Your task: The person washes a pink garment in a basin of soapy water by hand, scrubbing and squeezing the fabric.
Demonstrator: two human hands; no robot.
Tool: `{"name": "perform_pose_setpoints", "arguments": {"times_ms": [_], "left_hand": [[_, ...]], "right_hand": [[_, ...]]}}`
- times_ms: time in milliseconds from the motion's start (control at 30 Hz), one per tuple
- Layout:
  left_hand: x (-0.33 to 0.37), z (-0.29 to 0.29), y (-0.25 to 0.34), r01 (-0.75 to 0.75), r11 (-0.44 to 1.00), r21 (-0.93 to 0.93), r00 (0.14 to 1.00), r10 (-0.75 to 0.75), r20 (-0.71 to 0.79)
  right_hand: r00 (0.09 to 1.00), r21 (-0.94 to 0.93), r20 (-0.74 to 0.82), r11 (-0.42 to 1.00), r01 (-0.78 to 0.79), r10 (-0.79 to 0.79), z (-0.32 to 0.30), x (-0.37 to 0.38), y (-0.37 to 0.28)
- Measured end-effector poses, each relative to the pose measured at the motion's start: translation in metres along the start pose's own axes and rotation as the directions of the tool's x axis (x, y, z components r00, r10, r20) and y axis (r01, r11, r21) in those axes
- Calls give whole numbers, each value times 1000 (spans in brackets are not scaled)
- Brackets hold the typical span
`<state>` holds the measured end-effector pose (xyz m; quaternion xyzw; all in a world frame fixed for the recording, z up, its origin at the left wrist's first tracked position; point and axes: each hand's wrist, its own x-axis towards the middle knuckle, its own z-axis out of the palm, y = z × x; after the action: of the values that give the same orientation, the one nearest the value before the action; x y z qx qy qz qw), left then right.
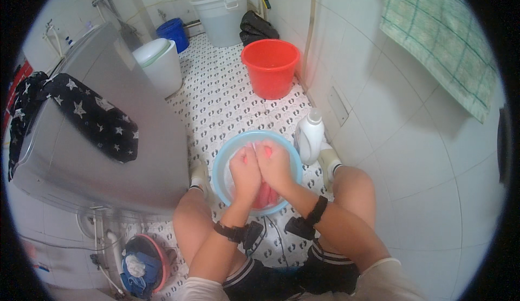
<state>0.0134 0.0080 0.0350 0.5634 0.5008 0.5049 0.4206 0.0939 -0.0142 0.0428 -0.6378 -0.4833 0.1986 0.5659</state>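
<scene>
My left hand (245, 168) and my right hand (274, 165) are side by side above a light blue basin (218, 173) on the floor between my feet. Both are closed in fists on a pinkish-red cloth (265, 197), bits of which poke out between the fingers. The cloth's lower part hangs into the basin, partly hidden by my wrists. Whitish, sudsy-looking water shows around it. Just right of the basin stands a white detergent bottle (310, 138) with a handle. Black straps circle both my forearms.
A red bucket (271, 70) stands farther off, before a large pale tub (221, 19) and a blue bucket (173, 33). A grey washing machine (108, 154) draped with a black star-patterned cloth (92, 114) fills the left. Clothes fill a basket (160, 257) at lower left. A green towel (439, 38) hangs right.
</scene>
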Motion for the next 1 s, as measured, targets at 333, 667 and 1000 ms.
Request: {"name": "perform_pose_setpoints", "arguments": {"times_ms": [333,667,1000], "left_hand": [[-4,8,11,7,998,-63,1000,-8,-20],[-4,10,15,41,986,-161,999,-38,25],[9,-3,-9,44,996,-78,999,-42,25]], "right_hand": [[1000,26,14,999,19,-20,-9,12,5],[992,106,-3,987,-123,124,-5,14,5],[998,54,-18,997,-57,58,3,3,-5]]}}
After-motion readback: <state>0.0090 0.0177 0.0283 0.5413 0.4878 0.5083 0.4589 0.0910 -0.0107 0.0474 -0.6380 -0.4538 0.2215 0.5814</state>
